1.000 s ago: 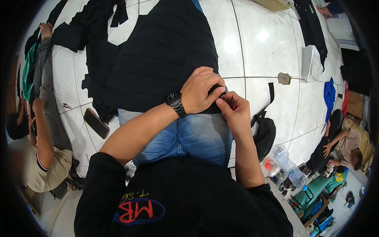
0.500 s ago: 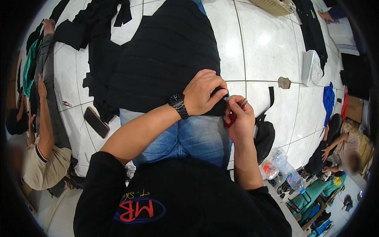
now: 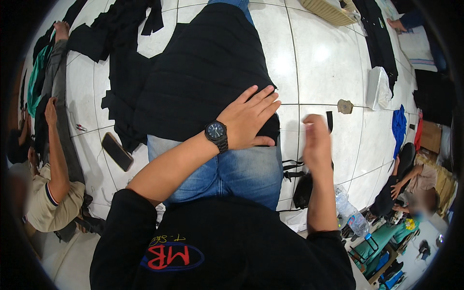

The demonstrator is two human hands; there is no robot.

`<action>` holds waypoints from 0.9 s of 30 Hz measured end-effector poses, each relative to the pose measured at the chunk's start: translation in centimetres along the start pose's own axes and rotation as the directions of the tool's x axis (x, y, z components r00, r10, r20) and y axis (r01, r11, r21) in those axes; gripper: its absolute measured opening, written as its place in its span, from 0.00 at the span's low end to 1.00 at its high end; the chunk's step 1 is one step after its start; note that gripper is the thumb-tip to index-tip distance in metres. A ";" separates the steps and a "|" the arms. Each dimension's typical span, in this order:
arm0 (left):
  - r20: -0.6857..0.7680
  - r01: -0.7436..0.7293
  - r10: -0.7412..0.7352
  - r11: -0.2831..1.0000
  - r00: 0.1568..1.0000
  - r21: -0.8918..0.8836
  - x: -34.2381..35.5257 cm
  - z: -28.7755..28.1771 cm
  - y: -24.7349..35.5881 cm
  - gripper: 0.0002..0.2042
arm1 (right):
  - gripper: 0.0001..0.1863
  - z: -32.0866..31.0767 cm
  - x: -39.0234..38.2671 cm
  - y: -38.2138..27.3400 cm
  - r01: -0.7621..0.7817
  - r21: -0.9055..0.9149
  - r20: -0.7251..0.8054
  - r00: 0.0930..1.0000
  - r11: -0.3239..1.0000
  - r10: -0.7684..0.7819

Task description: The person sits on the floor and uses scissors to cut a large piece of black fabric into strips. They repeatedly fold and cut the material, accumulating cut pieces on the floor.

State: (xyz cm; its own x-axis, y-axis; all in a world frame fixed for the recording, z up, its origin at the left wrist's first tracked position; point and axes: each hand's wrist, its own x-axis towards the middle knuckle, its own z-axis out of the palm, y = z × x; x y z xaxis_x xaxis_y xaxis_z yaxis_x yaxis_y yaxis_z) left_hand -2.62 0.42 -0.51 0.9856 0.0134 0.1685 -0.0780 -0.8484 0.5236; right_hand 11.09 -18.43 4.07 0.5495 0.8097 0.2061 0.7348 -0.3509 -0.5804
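My left hand (image 3: 249, 116), a black watch at its wrist, lies flat with fingers stretched out on a dark black cloth (image 3: 203, 67) spread over my jeans-clad legs (image 3: 212, 174). Its fingertips reach near the cloth's right edge. My right hand (image 3: 316, 140) is raised off the cloth, to its right over the white tiled floor, slightly blurred, with curled fingers; whatever it may hold is hidden. Another large piece of black cloth (image 3: 121, 82) lies crumpled just left of my legs.
A phone (image 3: 117, 151) lies at left, near a seated co-worker (image 3: 58, 198). At right are a stone-like lump (image 3: 345, 106), white bag (image 3: 377, 88), blue cloth (image 3: 398, 128), black bag (image 3: 302, 188), plastic bottles (image 3: 358, 224) and another person (image 3: 418, 183). A woven container (image 3: 328, 10) stands beyond.
My left hand has gone from pinching the cloth's edge to lying flat on it. My right hand, earlier at that edge with a small red-handled tool, has moved away to the right.
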 end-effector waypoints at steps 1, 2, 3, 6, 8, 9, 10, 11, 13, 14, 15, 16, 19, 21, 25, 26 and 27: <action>0.023 0.003 -0.004 0.999 1.000 0.048 0.0 -0.1 0.1 0.43 | 0.06 0.1 -0.4 -0.3 0.082 -0.115 0.151 0.986 0.990 -0.064; 0.039 -0.006 0.003 0.998 0.999 0.069 0.0 -0.2 0.1 0.42 | 0.06 0.1 -0.8 -0.9 0.176 -0.214 0.305 0.947 0.961 -0.105; 0.053 -0.005 0.001 0.996 0.999 0.091 -0.1 -0.4 0.1 0.41 | 0.04 -0.1 -1.5 -0.3 0.201 -0.287 0.449 0.892 0.937 -0.054; 0.071 0.002 -0.010 0.993 0.997 0.122 -0.3 -0.6 0.1 0.40 | 0.04 -2.6 -3.2 2.4 0.214 -0.392 0.472 0.881 0.895 -0.004; 0.076 0.002 -0.012 0.991 0.997 0.133 -0.2 -0.6 0.2 0.40 | 0.10 -5.2 -4.2 5.5 0.137 -0.486 0.370 0.927 0.863 0.061; 0.070 -0.003 -0.006 0.992 0.998 0.129 -0.1 -0.6 0.3 0.41 | 0.12 -6.3 -4.9 7.0 0.073 -0.503 0.338 0.934 0.861 0.118; 0.065 -0.007 -0.001 0.992 0.998 0.125 -0.1 -0.5 0.2 0.42 | 0.14 -6.7 -5.4 7.7 0.008 -0.516 0.305 0.936 0.857 0.174; 0.058 -0.010 0.003 0.992 0.998 0.122 -0.1 -0.4 0.2 0.43 | 0.15 -6.6 -6.4 7.9 -0.356 -0.282 0.335 0.834 0.891 0.439; -0.002 0.001 -0.001 1.000 1.000 -0.011 -0.4 -1.0 0.9 0.47 | 0.20 -5.6 -5.9 5.2 -0.902 0.233 0.590 0.428 0.362 0.685; -0.028 0.005 -0.007 0.997 1.000 -0.078 -0.8 -1.4 1.5 0.49 | 0.20 -4.4 -5.8 2.7 -0.794 0.602 0.697 0.471 -0.084 0.541; -0.074 -0.019 0.007 0.987 0.997 -0.157 -1.0 -1.6 2.3 0.51 | 0.20 -3.0 -5.0 -0.4 -0.635 0.729 0.672 0.591 -0.256 0.446; -0.126 -0.043 0.014 0.971 0.992 -0.237 -1.1 -1.7 2.9 0.54 | 0.21 -1.9 -4.0 -3.3 -0.450 0.780 0.610 0.701 -0.434 0.369; -0.189 -0.023 -0.052 0.927 0.981 -0.374 -1.6 -2.4 4.0 0.55 | 0.22 -0.1 -0.6 -9.1 -0.041 0.703 0.534 0.690 -0.710 0.489; -0.227 0.019 -0.136 0.891 0.964 -0.454 -1.7 -2.3 4.1 0.53 | 0.22 0.3 -0.1 -10.3 -0.076 0.667 0.534 0.743 -0.742 0.404; -0.219 0.069 -0.174 0.907 0.960 -0.416 -2.3 -2.8 4.0 0.46 | 0.20 0.5 -1.0 -8.4 -0.053 0.824 0.330 0.855 -0.564 0.401; -0.209 0.096 -0.158 0.955 0.965 -0.279 -2.6 -2.9 3.4 0.44 | 0.20 0.2 -1.1 -7.2 -0.024 0.905 0.212 0.892 -0.425 0.400; -0.186 0.106 -0.131 0.984 0.974 -0.142 -2.8 -2.8 2.6 0.42 | 0.20 0.1 -0.9 -6.5 0.019 0.997 0.023 0.843 -0.073 0.537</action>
State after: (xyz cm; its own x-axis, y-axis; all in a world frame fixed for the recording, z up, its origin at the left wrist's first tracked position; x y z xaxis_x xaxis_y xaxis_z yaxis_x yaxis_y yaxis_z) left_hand -5.98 -0.36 2.73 0.9419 0.2233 0.2509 0.0063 -0.7587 0.6514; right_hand 5.82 -16.81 7.55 0.8488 0.5050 -0.1565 -0.4396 0.5097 -0.7396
